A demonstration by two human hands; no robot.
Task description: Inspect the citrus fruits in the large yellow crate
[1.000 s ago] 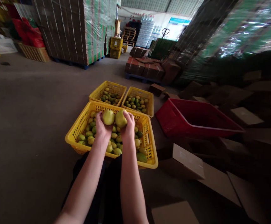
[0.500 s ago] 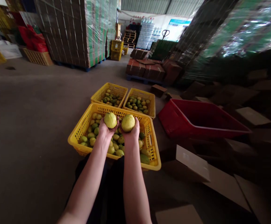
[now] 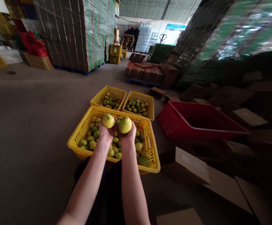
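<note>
Over a yellow plastic crate (image 3: 79, 127), my left hand (image 3: 106, 132) cups a round yellow fruit (image 3: 108, 120) with its fingers curled round the far side. Close beside it, my right hand (image 3: 130, 133) grips a second fruit (image 3: 125, 125), yellow with a greenish top and a dark end spot. Both fruits are about palm-sized, and their exact kind is unclear. Beneath the hands, more yellow and green fruit (image 3: 112, 152) lies loose in the crate. My forearms and hands hide part of that heap.
Two more yellow crates (image 3: 96, 97) with fruit stand just beyond. On the right is a red tub (image 3: 173, 125), with open cardboard boxes (image 3: 192, 162) around it. Farther back are a wrapped pallet stack (image 3: 63, 34) and flat bundled cardboard (image 3: 144, 72).
The fruit in my right hand has turned, now showing its greenish, dark-spotted end. Both hands still hold their fruits above the crate, and the view has shifted slightly.
</note>
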